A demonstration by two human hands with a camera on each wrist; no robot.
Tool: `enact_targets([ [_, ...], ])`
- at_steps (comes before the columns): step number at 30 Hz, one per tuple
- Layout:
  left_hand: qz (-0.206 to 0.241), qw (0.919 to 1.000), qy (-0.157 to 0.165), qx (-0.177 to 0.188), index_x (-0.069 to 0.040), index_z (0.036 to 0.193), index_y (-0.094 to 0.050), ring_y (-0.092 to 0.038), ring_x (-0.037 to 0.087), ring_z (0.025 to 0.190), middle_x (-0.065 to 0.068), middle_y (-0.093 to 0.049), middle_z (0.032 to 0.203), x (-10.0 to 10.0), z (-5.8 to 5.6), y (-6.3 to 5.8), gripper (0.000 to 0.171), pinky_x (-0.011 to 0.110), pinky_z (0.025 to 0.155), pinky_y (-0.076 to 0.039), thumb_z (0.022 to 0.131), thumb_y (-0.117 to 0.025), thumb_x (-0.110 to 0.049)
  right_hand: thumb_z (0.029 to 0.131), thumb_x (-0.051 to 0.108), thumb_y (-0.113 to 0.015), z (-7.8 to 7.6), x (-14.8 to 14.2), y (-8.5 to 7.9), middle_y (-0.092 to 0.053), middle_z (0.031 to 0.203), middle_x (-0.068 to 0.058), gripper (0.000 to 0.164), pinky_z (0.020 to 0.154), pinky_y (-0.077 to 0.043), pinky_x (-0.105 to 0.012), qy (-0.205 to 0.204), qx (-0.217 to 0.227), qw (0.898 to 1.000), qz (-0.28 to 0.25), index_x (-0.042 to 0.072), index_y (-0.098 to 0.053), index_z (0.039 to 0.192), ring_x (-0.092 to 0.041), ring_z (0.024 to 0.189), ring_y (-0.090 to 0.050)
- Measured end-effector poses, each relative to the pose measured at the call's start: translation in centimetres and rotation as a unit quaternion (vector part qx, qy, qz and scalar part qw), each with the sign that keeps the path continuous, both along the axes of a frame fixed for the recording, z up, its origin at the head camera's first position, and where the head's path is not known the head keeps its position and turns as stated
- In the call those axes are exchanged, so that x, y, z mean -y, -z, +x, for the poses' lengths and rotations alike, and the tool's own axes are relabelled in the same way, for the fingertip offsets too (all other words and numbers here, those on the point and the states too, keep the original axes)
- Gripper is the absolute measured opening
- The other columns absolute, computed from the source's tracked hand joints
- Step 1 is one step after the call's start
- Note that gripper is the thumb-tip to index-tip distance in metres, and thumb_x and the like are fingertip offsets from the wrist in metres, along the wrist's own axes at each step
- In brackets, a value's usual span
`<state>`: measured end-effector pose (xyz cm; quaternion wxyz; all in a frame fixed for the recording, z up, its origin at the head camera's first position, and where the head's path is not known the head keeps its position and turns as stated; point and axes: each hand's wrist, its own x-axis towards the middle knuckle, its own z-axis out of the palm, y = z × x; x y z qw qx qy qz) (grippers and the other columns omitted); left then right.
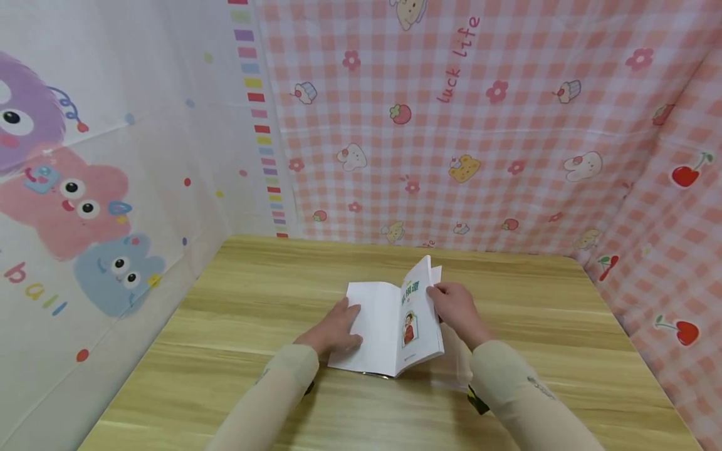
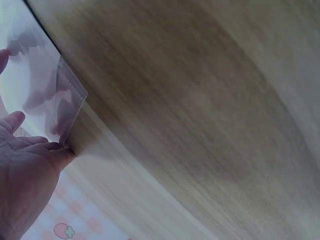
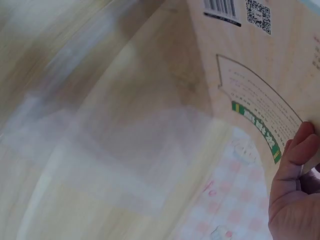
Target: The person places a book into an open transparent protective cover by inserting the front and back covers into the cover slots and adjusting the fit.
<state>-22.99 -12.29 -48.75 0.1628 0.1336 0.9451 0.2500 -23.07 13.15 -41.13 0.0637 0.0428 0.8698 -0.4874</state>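
An open book (image 1: 375, 326) lies near the middle of the wooden table, its left side flat and blank white. The right-hand part stands tilted up, showing a title page (image 1: 410, 326) with green characters and a small figure in red. My right hand (image 1: 457, 310) pinches the raised part at its outer edge. In the right wrist view, the back cover (image 3: 260, 85) carries a barcode and a QR code. My left hand (image 1: 336, 329) rests at the left page's outer edge, fingers spread. A clear plastic cover (image 2: 70, 90) overlays that side's corner in the left wrist view.
A clear plastic sheet (image 3: 100, 150) lies on the table under the raised part of the book. The wooden table (image 1: 254, 282) meets a pink checked cloth (image 1: 429, 188) at the back and right. A white cartoon-printed cloth (image 1: 169, 207) hangs at the left.
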Motion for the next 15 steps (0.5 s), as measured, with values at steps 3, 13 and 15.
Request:
enact_targets([
  [3,-0.003,1.0000,0.003,-0.002,-0.005,0.150,-0.030,-0.006,0.034,0.143,0.021,-0.011,0.159,-0.1,0.1,-0.2,0.075,0.053,0.117,-0.013,0.086,-0.064,-0.027,0.099,0.024,-0.046,-0.1,0.9,-0.3,-0.069,0.108,-0.023,0.039,0.056,-0.053,-0.025,-0.001,0.000,1.000,0.004,-0.003,-0.063,0.120,-0.020,0.080,-0.065],
  [13,-0.032,0.9990,0.025,-0.021,0.000,0.143,-0.041,-0.012,0.038,0.141,0.025,-0.025,0.154,-0.2,0.0,-0.3,0.066,0.052,0.117,-0.015,0.088,-0.061,-0.030,0.099,0.030,-0.048,0.1,2.3,-0.6,-0.070,0.106,-0.020,0.041,0.060,-0.057,-0.030,0.003,-0.012,1.000,0.004,0.001,-0.065,0.121,-0.019,0.075,-0.066],
  [15,-0.044,0.9979,0.032,-0.034,0.000,0.140,-0.046,-0.013,0.041,0.140,0.028,-0.028,0.152,-0.4,0.0,-0.6,0.063,0.054,0.116,-0.016,0.087,-0.061,-0.031,0.098,0.031,-0.048,0.2,2.5,-0.7,-0.071,0.104,-0.019,0.040,0.060,-0.058,-0.032,-0.002,-0.020,1.000,0.002,0.002,-0.066,0.120,-0.018,0.072,-0.065],
])
